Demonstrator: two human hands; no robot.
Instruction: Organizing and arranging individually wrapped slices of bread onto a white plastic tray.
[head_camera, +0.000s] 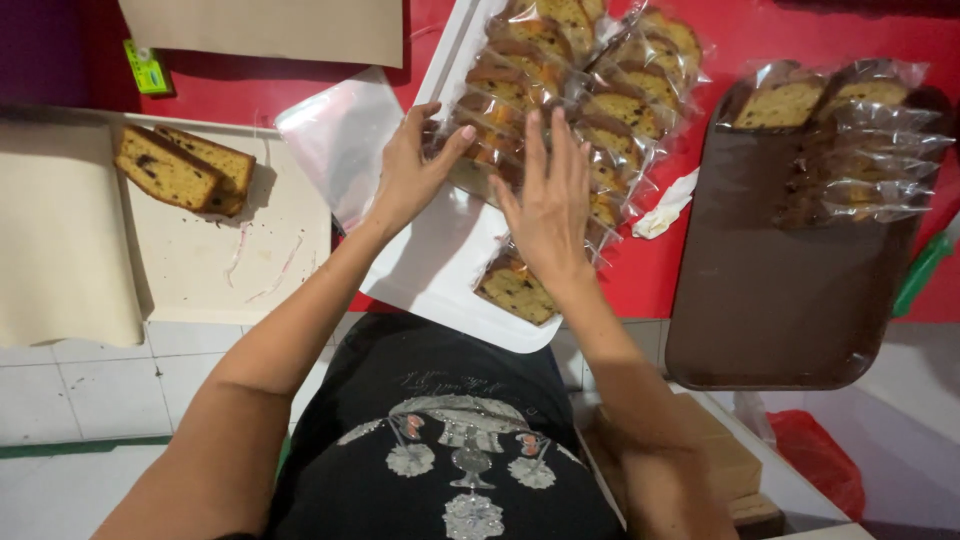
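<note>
Landmark: white tray (440, 285) | Left hand (405, 175): fingers curled on bagged cake slices (560, 90) at tray's far end | Right hand (550, 205): flat, fingers spread, pressing the rows | Technique: keep pressure even, slices overlapped, wrappers uncreased | Beside tray: unwrapped slices (185, 168), brown tray (780, 290).
</note>
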